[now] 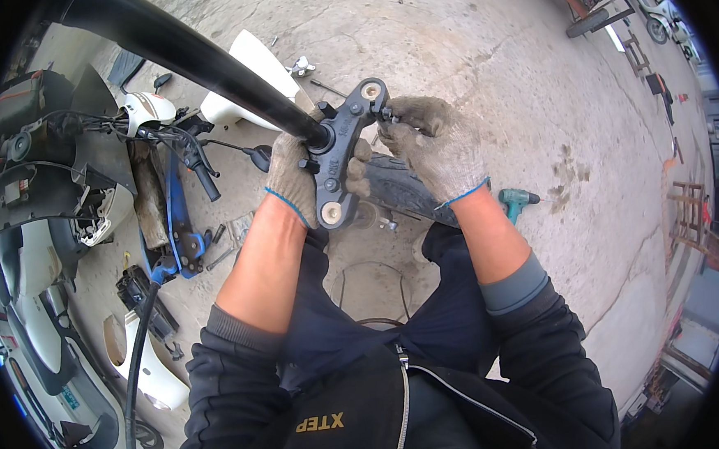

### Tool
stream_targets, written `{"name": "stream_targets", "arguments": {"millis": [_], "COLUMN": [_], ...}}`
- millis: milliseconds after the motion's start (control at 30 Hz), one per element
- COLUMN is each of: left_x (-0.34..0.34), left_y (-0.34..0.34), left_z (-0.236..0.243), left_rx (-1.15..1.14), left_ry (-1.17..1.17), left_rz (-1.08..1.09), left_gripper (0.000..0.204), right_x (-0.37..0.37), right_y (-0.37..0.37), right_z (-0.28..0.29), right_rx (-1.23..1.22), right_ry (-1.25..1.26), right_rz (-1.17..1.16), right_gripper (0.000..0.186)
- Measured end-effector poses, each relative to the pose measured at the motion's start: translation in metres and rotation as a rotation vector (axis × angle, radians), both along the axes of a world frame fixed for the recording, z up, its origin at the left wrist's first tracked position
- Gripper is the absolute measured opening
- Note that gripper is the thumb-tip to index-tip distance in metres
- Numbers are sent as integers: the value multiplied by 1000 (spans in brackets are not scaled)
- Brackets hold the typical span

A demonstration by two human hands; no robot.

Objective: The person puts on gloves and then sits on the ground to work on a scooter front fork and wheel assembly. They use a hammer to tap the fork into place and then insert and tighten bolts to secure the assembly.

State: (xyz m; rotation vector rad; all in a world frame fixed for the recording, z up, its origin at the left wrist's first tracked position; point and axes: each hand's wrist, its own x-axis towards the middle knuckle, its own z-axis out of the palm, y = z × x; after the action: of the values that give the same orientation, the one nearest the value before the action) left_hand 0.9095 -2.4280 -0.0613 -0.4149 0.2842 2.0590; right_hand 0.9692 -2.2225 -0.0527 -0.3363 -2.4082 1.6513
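Black clamp (343,139) held up at middle of scene, black tube (202,65) running from it toward far left. Gloved left hand (292,169) wrapped around clamp, holding it beside tube base. Gloved right hand (435,137) narrow, fingers pinching small dark bolt (387,117) at clamp's far right end. Teal drill (516,202) on ground, right. Handlebar grip (205,181) at left.

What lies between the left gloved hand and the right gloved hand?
In the head view, a black bracket, with a black tube meeting it, lies between left hand and right hand.
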Motion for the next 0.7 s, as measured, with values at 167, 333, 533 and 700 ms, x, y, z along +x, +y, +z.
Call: {"name": "stream_targets", "arguments": {"millis": [167,333,533,700], "left_x": [0,0,-1,-2], "left_y": [3,4,2,2], "left_z": [6,9,6,4], "left_rx": [-107,-73,-67,-18], "left_ry": [20,1,10,-7], "left_rz": [0,3,15,2], "left_gripper": [56,57,59,60], "right_x": [2,4,2,3], "right_y": [-6,-9,-11,-7], "right_z": [-1,9,33,43], "right_rx": [53,360,514,517], "right_ry": [-9,15,-239,-311], "right_rz": [-38,-28,-15,6], "right_gripper": [20,23,32,33]}}
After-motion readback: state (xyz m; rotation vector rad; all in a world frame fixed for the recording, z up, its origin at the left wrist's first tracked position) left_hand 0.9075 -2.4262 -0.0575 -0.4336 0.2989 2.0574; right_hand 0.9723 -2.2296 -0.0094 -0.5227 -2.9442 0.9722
